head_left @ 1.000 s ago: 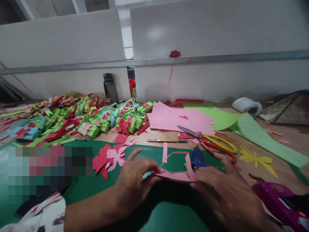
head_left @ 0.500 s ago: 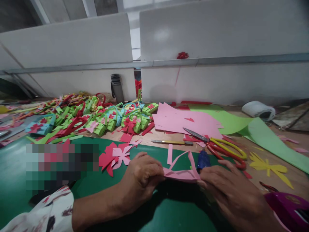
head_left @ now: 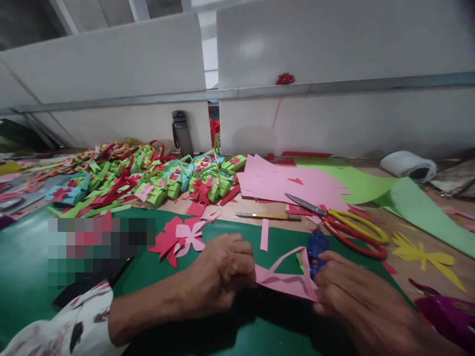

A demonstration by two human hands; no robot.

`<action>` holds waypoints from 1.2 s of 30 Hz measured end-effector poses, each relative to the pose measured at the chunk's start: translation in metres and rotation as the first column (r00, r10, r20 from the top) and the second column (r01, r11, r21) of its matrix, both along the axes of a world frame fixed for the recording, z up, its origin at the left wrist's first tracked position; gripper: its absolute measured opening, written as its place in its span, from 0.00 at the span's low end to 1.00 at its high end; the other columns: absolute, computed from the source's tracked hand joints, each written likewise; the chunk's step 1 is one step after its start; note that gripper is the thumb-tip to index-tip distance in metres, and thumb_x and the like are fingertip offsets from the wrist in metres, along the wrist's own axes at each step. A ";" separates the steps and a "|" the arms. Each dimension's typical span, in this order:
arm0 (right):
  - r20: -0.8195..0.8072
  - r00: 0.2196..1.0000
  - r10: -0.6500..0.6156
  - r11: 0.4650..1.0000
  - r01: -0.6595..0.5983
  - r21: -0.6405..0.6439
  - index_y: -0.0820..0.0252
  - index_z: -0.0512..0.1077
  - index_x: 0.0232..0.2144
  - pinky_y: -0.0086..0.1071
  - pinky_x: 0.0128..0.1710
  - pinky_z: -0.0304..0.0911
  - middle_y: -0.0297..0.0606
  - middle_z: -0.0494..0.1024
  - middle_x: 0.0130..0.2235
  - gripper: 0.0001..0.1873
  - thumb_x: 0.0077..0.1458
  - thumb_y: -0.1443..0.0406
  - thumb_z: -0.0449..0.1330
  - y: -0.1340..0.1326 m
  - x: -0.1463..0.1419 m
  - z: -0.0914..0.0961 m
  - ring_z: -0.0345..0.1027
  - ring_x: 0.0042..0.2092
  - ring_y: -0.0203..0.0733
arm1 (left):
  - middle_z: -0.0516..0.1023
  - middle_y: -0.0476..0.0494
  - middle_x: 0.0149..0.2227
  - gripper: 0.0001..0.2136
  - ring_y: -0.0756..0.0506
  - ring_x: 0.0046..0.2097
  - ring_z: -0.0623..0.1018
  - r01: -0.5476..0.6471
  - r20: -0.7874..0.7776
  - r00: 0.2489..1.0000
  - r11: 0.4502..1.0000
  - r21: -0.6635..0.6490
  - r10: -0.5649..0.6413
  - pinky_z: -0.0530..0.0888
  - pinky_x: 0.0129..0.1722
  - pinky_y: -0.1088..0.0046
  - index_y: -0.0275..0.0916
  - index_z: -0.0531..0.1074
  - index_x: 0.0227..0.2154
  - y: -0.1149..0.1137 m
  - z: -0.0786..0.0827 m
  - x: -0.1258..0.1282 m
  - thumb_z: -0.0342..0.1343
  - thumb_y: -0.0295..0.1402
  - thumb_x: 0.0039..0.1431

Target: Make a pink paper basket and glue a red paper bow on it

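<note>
Between my two hands is a small pink paper basket (head_left: 287, 282) with a thin looped paper handle. My left hand (head_left: 226, 269) pinches its left end, and my right hand (head_left: 345, 287) grips its right end; the fingertips are partly hidden. Just behind my right hand lies a blue glue gun (head_left: 318, 247), touching or nearly touching the fingers. A pink paper strip (head_left: 264, 235) rests on the green mat (head_left: 222, 230) beyond the basket. Left of my left hand are pink and red paper flowers (head_left: 190, 236).
Scissors (head_left: 334, 217) and a yellow craft knife (head_left: 269, 216) lie behind the mat. Pink paper sheets (head_left: 289, 180) and green paper (head_left: 430, 212) spread at the back right. Finished green paper baskets (head_left: 159, 190) pile up at the left, near a grey bottle (head_left: 181, 133). A yellow paper flower (head_left: 423, 254) lies right.
The basket's right end and my right hand have dropped slightly, so the basket tilts down to the right. Both hands keep their hold. The whole view has shifted a little.
</note>
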State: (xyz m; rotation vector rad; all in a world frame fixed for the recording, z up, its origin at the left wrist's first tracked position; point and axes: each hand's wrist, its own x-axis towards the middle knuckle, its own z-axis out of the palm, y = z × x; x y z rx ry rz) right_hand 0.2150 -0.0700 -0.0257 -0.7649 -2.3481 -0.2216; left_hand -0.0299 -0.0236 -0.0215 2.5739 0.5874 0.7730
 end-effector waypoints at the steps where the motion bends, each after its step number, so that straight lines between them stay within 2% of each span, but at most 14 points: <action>1: 0.027 0.999 0.031 0.999 -0.030 -0.031 0.57 0.63 0.24 0.36 0.41 0.62 0.29 0.65 0.21 0.15 0.60 0.75 0.46 0.001 0.001 0.002 0.61 0.23 0.34 | 0.68 0.50 0.24 0.09 0.50 0.28 0.67 0.011 -0.017 1.000 1.000 -0.012 -0.011 0.63 0.31 0.72 0.38 0.64 0.22 0.000 0.002 0.000 0.49 0.21 0.55; 4: 0.063 0.996 0.066 0.993 -0.059 -0.098 0.58 0.62 0.24 0.37 0.43 0.61 0.30 0.66 0.22 0.17 0.62 0.75 0.43 0.003 0.003 0.002 0.61 0.24 0.33 | 0.69 0.50 0.24 0.09 0.50 0.29 0.68 0.017 -0.022 1.000 0.999 -0.041 -0.018 0.64 0.32 0.72 0.38 0.65 0.22 0.000 0.003 -0.001 0.50 0.22 0.56; 7: 0.016 1.000 0.020 0.996 -0.018 -0.087 0.59 0.64 0.25 0.35 0.37 0.61 0.31 0.68 0.23 0.14 0.62 0.73 0.47 0.003 0.004 0.000 0.61 0.26 0.34 | 0.71 0.48 0.26 0.08 0.51 0.30 0.70 -0.035 0.039 0.999 0.998 -0.059 0.037 0.65 0.30 0.74 0.37 0.69 0.24 0.001 -0.002 -0.001 0.50 0.23 0.58; 9: -0.026 0.999 -0.019 0.997 0.017 -0.071 0.60 0.66 0.26 0.32 0.31 0.60 0.33 0.70 0.24 0.11 0.61 0.72 0.51 0.003 0.004 -0.001 0.62 0.27 0.35 | 0.72 0.47 0.28 0.07 0.51 0.31 0.71 -0.099 0.093 0.991 0.995 -0.007 0.100 0.65 0.30 0.75 0.36 0.71 0.26 0.003 -0.007 -0.001 0.51 0.24 0.59; 11: -0.049 0.997 -0.054 0.998 0.052 -0.046 0.60 0.68 0.27 0.31 0.29 0.59 0.34 0.71 0.25 0.09 0.60 0.72 0.53 0.001 0.003 -0.003 0.63 0.28 0.35 | 0.74 0.47 0.29 0.06 0.50 0.32 0.71 -0.150 0.152 0.979 0.984 0.092 0.135 0.66 0.32 0.75 0.37 0.71 0.29 0.004 -0.013 0.000 0.52 0.25 0.60; 14: -0.062 0.993 -0.101 0.995 0.099 -0.022 0.59 0.68 0.27 0.32 0.34 0.61 0.31 0.71 0.23 0.09 0.59 0.72 0.53 0.000 0.002 -0.006 0.63 0.26 0.34 | 0.74 0.47 0.30 0.05 0.50 0.32 0.71 -0.152 0.193 0.974 0.972 0.180 0.116 0.66 0.33 0.74 0.37 0.70 0.31 0.005 -0.020 0.000 0.50 0.26 0.61; 18: -0.084 0.986 -0.147 0.989 0.144 -0.041 0.58 0.68 0.29 0.33 0.39 0.62 0.31 0.73 0.25 0.10 0.60 0.73 0.51 -0.001 0.003 -0.005 0.66 0.27 0.34 | 0.74 0.47 0.30 0.09 0.50 0.31 0.69 -0.139 0.153 0.983 0.958 0.251 0.103 0.63 0.32 0.72 0.39 0.71 0.32 0.003 -0.023 -0.001 0.47 0.24 0.61; 22: 0.012 0.994 -0.106 0.994 0.107 -0.011 0.57 0.71 0.34 0.34 0.37 0.62 0.34 0.74 0.27 0.15 0.58 0.76 0.47 -0.003 0.003 0.001 0.66 0.29 0.36 | 0.73 0.47 0.30 0.09 0.50 0.31 0.68 -0.156 0.142 0.982 0.955 0.253 0.123 0.63 0.32 0.73 0.39 0.72 0.32 -0.001 -0.022 0.000 0.47 0.23 0.61; 27: 0.007 0.993 -0.119 0.990 0.119 -0.079 0.59 0.68 0.29 0.33 0.33 0.61 0.37 0.72 0.29 0.12 0.57 0.76 0.50 -0.005 -0.001 -0.001 0.64 0.32 0.37 | 0.72 0.46 0.29 0.10 0.50 0.30 0.67 -0.170 0.129 0.981 0.956 0.239 0.142 0.63 0.31 0.73 0.36 0.70 0.27 -0.005 -0.021 0.004 0.46 0.22 0.61; 30: 0.008 0.989 -0.148 0.989 0.148 -0.025 0.61 0.66 0.28 0.35 0.33 0.61 0.37 0.70 0.28 0.09 0.57 0.76 0.52 -0.006 -0.004 -0.007 0.63 0.32 0.38 | 0.72 0.44 0.29 0.10 0.49 0.31 0.66 -0.146 0.123 0.985 0.958 0.246 0.118 0.64 0.31 0.72 0.35 0.68 0.27 -0.006 -0.019 0.006 0.45 0.22 0.61; 33: 0.021 0.988 -0.156 0.986 0.154 0.059 0.62 0.65 0.29 0.40 0.38 0.61 0.38 0.70 0.28 0.09 0.57 0.77 0.52 -0.006 -0.006 -0.012 0.63 0.33 0.40 | 0.72 0.43 0.29 0.10 0.49 0.31 0.66 -0.152 0.137 0.984 0.949 0.277 0.118 0.64 0.31 0.72 0.35 0.67 0.26 -0.007 -0.017 0.007 0.45 0.21 0.61; 36: 0.032 0.988 -0.152 0.987 0.150 0.065 0.62 0.65 0.29 0.42 0.39 0.60 0.38 0.70 0.28 0.09 0.58 0.76 0.51 -0.004 -0.006 -0.012 0.63 0.33 0.40 | 0.71 0.44 0.28 0.10 0.49 0.31 0.65 -0.174 0.146 0.980 0.938 0.299 0.135 0.65 0.31 0.72 0.35 0.66 0.26 -0.007 -0.017 0.007 0.45 0.22 0.62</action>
